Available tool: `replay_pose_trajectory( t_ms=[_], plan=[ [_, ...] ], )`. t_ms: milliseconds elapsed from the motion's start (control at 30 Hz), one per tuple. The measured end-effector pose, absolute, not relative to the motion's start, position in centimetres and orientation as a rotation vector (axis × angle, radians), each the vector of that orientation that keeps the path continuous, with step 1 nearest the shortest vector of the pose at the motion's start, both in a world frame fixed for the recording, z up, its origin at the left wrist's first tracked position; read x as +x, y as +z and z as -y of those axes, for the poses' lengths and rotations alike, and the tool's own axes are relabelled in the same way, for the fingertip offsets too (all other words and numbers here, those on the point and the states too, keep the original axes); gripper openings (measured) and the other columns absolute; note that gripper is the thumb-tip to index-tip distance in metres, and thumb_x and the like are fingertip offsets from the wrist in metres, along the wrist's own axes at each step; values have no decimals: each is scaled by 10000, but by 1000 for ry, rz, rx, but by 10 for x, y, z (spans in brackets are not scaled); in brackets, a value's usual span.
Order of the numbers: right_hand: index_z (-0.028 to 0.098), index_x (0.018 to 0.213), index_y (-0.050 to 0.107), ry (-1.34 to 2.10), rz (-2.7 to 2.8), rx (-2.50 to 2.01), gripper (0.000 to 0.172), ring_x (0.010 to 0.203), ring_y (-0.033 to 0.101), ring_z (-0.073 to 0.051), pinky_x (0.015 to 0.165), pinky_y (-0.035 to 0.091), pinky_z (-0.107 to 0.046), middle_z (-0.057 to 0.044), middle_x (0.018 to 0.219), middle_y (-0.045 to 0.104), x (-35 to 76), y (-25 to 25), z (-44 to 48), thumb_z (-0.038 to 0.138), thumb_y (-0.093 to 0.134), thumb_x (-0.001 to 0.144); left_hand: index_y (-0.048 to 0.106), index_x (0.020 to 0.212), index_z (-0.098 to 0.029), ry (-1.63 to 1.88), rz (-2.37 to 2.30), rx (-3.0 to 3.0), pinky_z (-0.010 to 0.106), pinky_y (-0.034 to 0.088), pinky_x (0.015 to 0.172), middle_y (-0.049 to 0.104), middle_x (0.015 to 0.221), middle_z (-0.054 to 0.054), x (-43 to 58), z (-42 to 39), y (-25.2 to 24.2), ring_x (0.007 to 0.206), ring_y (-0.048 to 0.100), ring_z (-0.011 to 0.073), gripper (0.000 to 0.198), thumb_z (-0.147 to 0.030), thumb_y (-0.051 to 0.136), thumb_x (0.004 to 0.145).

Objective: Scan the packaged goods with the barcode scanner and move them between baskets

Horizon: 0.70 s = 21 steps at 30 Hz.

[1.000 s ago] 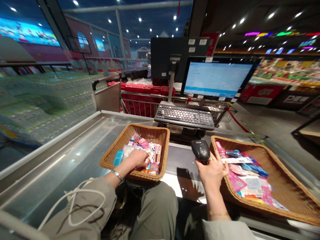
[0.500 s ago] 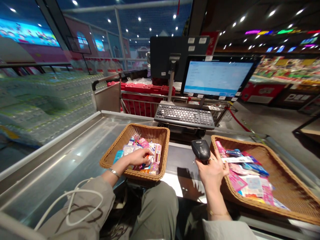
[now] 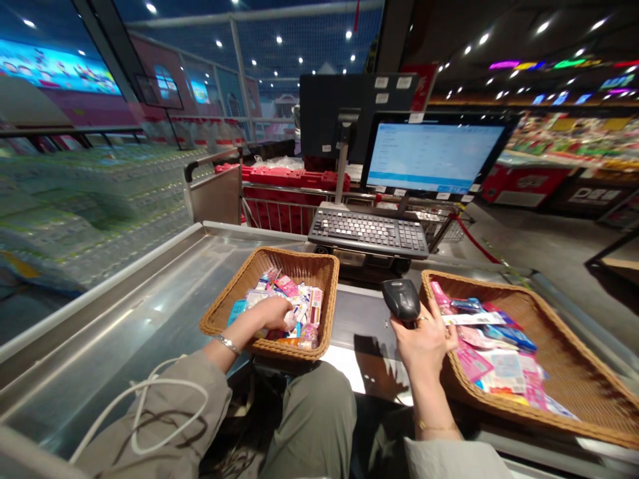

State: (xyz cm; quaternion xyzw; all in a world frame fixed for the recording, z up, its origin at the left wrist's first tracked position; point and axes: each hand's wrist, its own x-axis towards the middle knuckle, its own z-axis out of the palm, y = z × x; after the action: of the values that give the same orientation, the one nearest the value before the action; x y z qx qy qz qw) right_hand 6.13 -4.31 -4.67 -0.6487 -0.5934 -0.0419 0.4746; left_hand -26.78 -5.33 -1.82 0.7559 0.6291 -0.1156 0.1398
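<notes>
My left hand (image 3: pixel 272 314) reaches down into the left wicker basket (image 3: pixel 329 293). Its fingers are curled closed among small packaged goods (image 3: pixel 287 286); a small pale item shows at the fingertips, too hidden to name. Wrapped round the handle of a black barcode scanner (image 3: pixel 401 299) is my right hand (image 3: pixel 424 339), held just left of the larger wicker basket (image 3: pixel 564 299). The scanner's head points away from me, above the counter. Pink, blue and white packets (image 3: pixel 499 366) lie in that right basket, gathered toward its left side.
Behind the baskets stand a keyboard (image 3: pixel 369 229) and a lit monitor (image 3: pixel 434 156). The metal counter (image 3: pixel 164 299) has a raised edge on the left. A white cable (image 3: pixel 144 382) loops over my left forearm. Beyond are a shopping cart (image 3: pixel 279 213) and stacked bottle packs (image 3: pixel 100 193).
My left hand has shifted slightly left within the left basket and its fingers have curled in more. My right hand and the scanner have stayed in place.
</notes>
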Motion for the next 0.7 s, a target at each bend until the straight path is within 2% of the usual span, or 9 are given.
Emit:
replay_pose_trajectory(
  t_ms=[167, 267, 367, 433, 500, 567, 700],
  plan=[
    [213, 902, 681, -113, 1457, -1574, 342, 1232, 519, -322, 1064, 178, -577, -107, 1151, 709, 63, -46, 43, 475, 501, 775, 725, 978, -228, -418, -1909, 2198, 367, 519, 777, 754, 1000, 130, -261, 57, -12, 949, 701, 324, 313, -395, 717, 713],
    [214, 916, 678, -116, 1468, -1563, 338, 1240, 514, -325, 1061, 175, -584, -104, 1145, 710, 64, -45, 44, 465, 494, 784, 713, 996, -232, -296, -1904, 2256, 403, 511, 834, 746, 1023, 130, -260, 57, -4, 975, 696, 330, 286, -424, 669, 789],
    [219, 906, 676, -126, 1479, -1565, 319, 1252, 504, -322, 1071, 165, -586, -97, 1146, 710, 63, -42, 44, 452, 491, 789, 685, 1091, -252, -142, -1895, 2328, 422, 480, 935, 733, 1120, 110, -260, 53, 3, 1067, 671, 314, 288, -373, 644, 832],
    [221, 893, 676, -142, 1484, -1562, 305, 1268, 497, -316, 1084, 160, -578, -93, 1150, 711, 61, -40, 45, 441, 491, 789, 647, 1191, -267, -29, -1902, 2387, 457, 411, 1051, 707, 1217, 93, -259, 49, 6, 1163, 632, 293, 347, -315, 637, 848],
    [223, 889, 679, -155, 1487, -1553, 299, 1282, 490, -310, 1092, 162, -568, -87, 1165, 708, 60, -38, 45, 433, 492, 786, 588, 1294, -275, 89, -1927, 2422, 518, 292, 1152, 658, 1319, 81, -256, 45, 7, 1251, 581, 273, 433, -276, 627, 862],
    [227, 888, 684, -160, 1494, -1551, 303, 1291, 484, -308, 1091, 172, -561, -84, 1177, 706, 60, -36, 44, 432, 488, 780, 529, 1367, -275, 211, -1956, 2440, 577, 191, 1192, 604, 1393, 79, -253, 41, 7, 1295, 549, 261, 501, -251, 616, 874],
    [234, 901, 691, -174, 1521, -1559, 313, 1293, 474, -304, 1086, 184, -556, -85, 1173, 706, 60, -33, 43, 431, 481, 776, 485, 1413, -281, 479, -1984, 2496, 623, 112, 1206, 574, 1425, 78, -244, 34, 6, 1292, 555, 254, 529, -255, 600, 897]
  ],
)
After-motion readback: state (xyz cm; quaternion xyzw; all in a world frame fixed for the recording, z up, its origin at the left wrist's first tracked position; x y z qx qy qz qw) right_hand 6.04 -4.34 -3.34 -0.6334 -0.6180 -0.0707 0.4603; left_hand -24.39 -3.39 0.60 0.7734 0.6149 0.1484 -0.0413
